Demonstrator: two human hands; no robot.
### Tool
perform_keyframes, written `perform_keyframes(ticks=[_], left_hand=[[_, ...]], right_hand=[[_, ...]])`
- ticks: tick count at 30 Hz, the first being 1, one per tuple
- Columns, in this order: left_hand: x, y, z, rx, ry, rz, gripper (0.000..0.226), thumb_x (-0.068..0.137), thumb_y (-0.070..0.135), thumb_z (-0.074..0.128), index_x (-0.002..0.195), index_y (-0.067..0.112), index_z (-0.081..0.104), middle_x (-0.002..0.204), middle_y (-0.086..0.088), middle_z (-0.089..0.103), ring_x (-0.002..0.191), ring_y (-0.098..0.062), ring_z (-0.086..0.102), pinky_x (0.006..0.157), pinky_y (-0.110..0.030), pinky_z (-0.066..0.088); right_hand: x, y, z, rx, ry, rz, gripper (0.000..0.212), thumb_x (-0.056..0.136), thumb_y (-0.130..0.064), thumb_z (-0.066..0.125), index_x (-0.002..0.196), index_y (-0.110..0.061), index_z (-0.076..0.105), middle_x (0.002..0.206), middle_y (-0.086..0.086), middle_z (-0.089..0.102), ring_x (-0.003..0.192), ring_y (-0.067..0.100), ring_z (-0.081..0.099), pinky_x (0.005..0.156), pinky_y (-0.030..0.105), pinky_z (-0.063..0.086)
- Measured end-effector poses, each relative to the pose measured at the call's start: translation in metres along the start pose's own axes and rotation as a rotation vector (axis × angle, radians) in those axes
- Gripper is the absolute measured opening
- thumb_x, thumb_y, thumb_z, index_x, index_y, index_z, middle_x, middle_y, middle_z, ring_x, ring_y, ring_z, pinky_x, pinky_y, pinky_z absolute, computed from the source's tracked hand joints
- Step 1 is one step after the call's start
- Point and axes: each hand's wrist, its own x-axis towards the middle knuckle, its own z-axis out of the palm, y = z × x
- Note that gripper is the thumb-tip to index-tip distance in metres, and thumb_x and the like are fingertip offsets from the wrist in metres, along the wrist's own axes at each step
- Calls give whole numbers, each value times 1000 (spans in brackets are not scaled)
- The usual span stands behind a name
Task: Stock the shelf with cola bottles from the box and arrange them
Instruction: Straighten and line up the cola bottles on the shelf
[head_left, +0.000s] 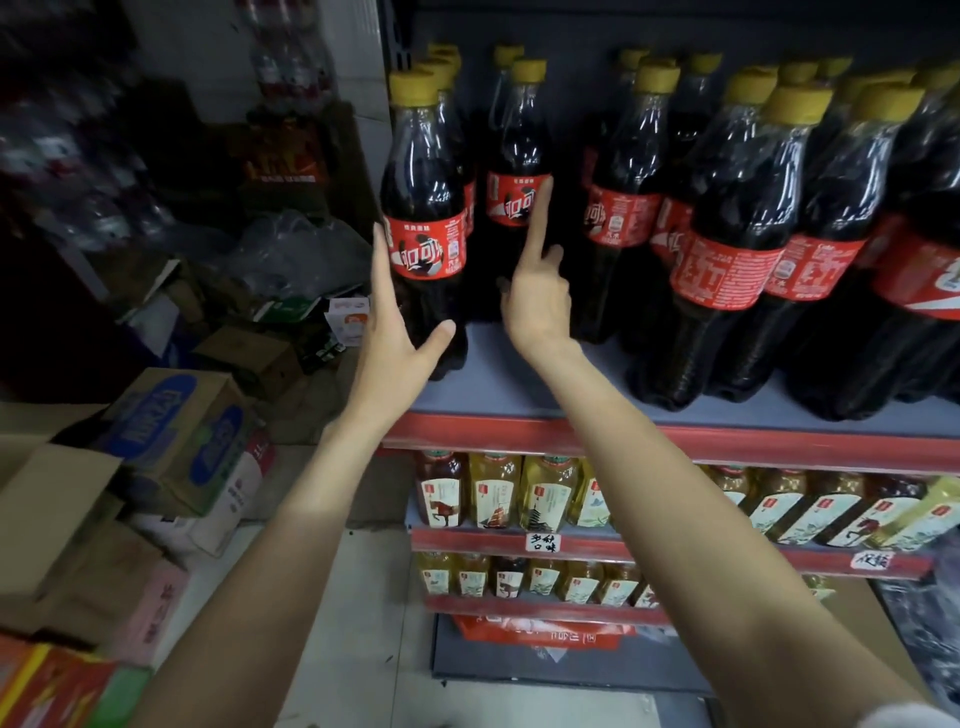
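Note:
Several cola bottles with yellow caps and red labels stand on the top grey shelf (519, 384). My left hand (395, 332) lies flat with straight fingers against the left side of the front-left cola bottle (426, 208), thumb spread under its base. My right hand (535, 291) points its index finger up onto the label of the second cola bottle (519, 156), which stands further back; its other fingers are curled. More cola bottles (737, 249) crowd the shelf to the right.
Tea bottles (498, 493) fill the two lower shelves behind red price rails. Cardboard boxes (176, 441) and clutter are stacked on the floor at the left. A red carton (540, 631) sits on the bottom shelf.

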Motion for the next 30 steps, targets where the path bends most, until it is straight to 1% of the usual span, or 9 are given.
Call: perform_keyframes(ticks=[5,15,19,21,23,24,26,27,30], left_hand=[[-4,0,4,60,7,-14,92,91,15,61,150,29,-8,160,-4,15,145,-17,22,115,-47,30],[-4,-3,3,41,-6,12,92,91,13,62,151,23,-8,160,-8,11,146,-20,20,116,-51,26],[-5,-4,4,20,-3,6,91,91,14,62,152,20,-5,160,-8,11,146,-18,17,118,-50,23],[-13,5,8,138,185,35,83,88,12,63,151,12,8,156,-13,20,143,-16,21,117,-44,24],[-26,23,17,275,454,289,60,85,12,61,139,4,35,140,-12,41,129,-20,37,105,-48,37],[-30,33,25,262,496,442,45,85,11,58,128,2,45,128,-8,49,120,-21,45,97,-47,42],[-27,50,46,114,338,563,25,88,9,52,112,2,56,112,-3,57,106,-19,53,89,-41,47],[-19,57,57,0,209,489,25,91,11,49,112,2,59,111,-2,59,106,-18,55,91,-38,48],[21,76,86,-381,-106,-61,37,100,21,39,134,9,46,136,-5,51,126,-13,48,109,-29,37]], right_hand=[[22,-3,16,-46,-19,51,93,93,3,47,148,-35,-18,126,20,47,86,36,64,65,37,42],[10,4,1,119,-91,-43,89,91,-8,56,153,-30,-4,123,21,46,96,42,59,79,48,49],[-24,21,-18,129,324,-79,53,91,-12,54,142,-13,40,118,13,55,107,31,53,84,42,45],[-37,29,-23,157,469,-38,44,88,-13,56,132,-9,49,116,14,55,104,31,52,83,40,44],[-46,33,-25,178,480,31,47,89,-12,58,134,-8,46,124,16,51,111,34,52,88,42,45],[-49,34,-26,198,460,55,51,89,-11,57,137,-9,43,130,17,48,116,35,50,91,43,44],[-56,36,-26,245,402,76,58,90,-7,55,144,-9,34,141,18,40,126,36,45,97,43,42],[-59,37,-26,271,365,81,61,90,-5,54,147,-10,30,145,17,36,130,35,41,100,43,41],[-63,41,-31,332,276,58,69,91,1,49,151,-9,17,153,17,26,139,31,31,110,38,33]])
